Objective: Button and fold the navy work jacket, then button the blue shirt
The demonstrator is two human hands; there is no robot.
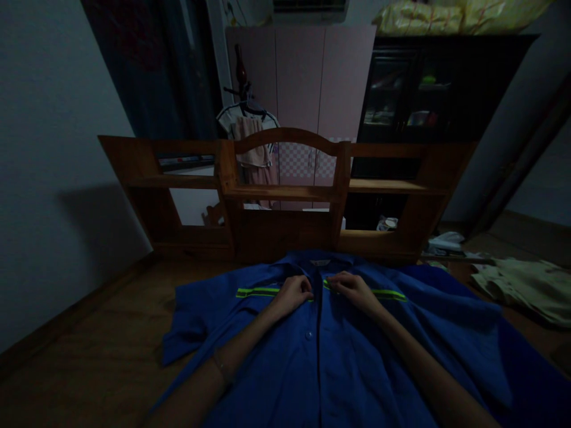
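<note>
A blue short-sleeved work shirt (pixel 285 368) with yellow-green stripes lies spread front side up, its collar pointing away from me. My left hand (pixel 294 292) pinches the front edge at the left stripe, just beside the opening. Opposite it, my right hand (pixel 351 290) has its fingers closed on the other front edge at the right stripe. The two front panels lie side by side with a narrow gap between them. A button (pixel 308 336) shows below my left hand. What sits exactly under my fingertips is hidden.
A wooden shelf unit (pixel 285 193) stands across the far edge of the wooden surface (pixel 89 351). Darker blue fabric (pixel 526 380) lies under the shirt at right, with folded pale clothes (pixel 530 288) beyond. Clothes hang on a stand (pixel 252 137) before a pink wardrobe (pixel 298 83).
</note>
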